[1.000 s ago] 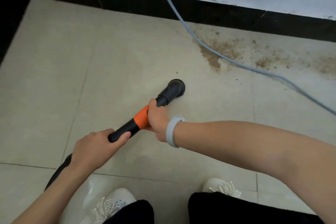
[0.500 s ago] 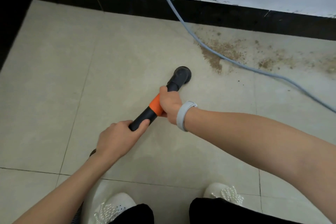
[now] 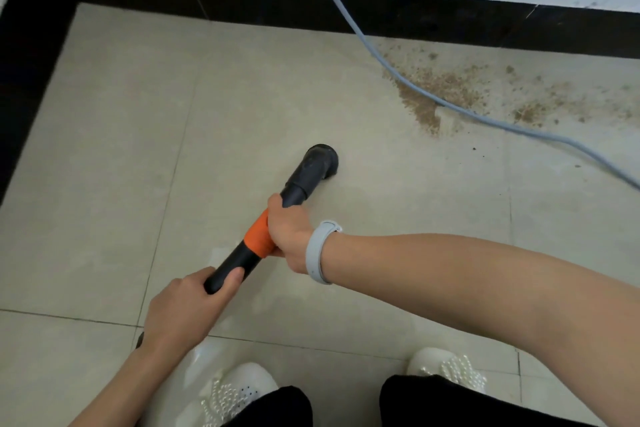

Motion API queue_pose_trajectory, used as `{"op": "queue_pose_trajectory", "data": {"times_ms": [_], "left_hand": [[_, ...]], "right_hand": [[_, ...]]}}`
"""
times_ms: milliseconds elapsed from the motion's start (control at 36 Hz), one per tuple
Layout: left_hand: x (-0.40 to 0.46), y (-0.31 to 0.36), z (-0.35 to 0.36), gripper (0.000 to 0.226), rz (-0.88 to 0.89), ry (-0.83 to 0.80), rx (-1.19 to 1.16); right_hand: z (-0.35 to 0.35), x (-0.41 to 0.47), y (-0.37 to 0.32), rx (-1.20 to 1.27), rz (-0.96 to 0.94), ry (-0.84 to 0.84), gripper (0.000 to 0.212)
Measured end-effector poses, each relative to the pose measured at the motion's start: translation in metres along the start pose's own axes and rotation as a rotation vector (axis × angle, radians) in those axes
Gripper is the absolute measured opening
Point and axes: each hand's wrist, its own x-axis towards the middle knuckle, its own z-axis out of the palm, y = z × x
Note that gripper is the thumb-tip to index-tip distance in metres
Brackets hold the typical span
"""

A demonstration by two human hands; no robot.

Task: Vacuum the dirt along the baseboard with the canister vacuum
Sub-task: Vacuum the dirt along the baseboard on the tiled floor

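A black vacuum wand [image 3: 242, 256] with an orange band slants up to the right, and its round nozzle [image 3: 320, 161] rests on the beige tile. My right hand [image 3: 289, 232] grips the wand at the orange band. Lower down, my left hand [image 3: 187, 310] grips the wand's black rear end. Brown dirt [image 3: 446, 90] lies scattered on the tiles to the right of the nozzle, below the black baseboard [image 3: 311, 9]. The nozzle sits a short way left of the dirt's nearest edge. The canister is out of view.
A light blue cord [image 3: 377, 55] runs from the wall down across the dirt and off to the right. The black baseboard turns a corner at the upper left [image 3: 31, 55]. My two white shoes [image 3: 239, 392] stand at the bottom edge.
Over the last second the nozzle went forward and right toward the dirt, then drew back a little. Both hands kept their grip on the wand.
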Motion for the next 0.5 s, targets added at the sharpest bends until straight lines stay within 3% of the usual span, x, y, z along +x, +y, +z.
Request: {"op": "queue_pose_trajectory", "data": {"times_ms": [139,250,361,500], "left_hand": [[-0.009,-0.025,-0.005,0.046,-0.05,0.053,0.038],[-0.019,-0.036,-0.004,0.043,-0.049,0.081,0.058],[-0.027,-0.04,0.003,0.042,-0.073,0.096,0.02],[-0.025,-0.031,0.013,0.048,-0.074,0.062,-0.006]], "right_hand": [[0.03,-0.006,0.01,-0.01,-0.009,-0.024,0.068],[0.035,-0.012,0.018,-0.029,0.012,-0.041,0.058],[0.034,-0.014,0.023,-0.082,0.034,-0.108,0.066],[0.019,-0.005,0.019,-0.097,0.026,-0.134,0.047]]}}
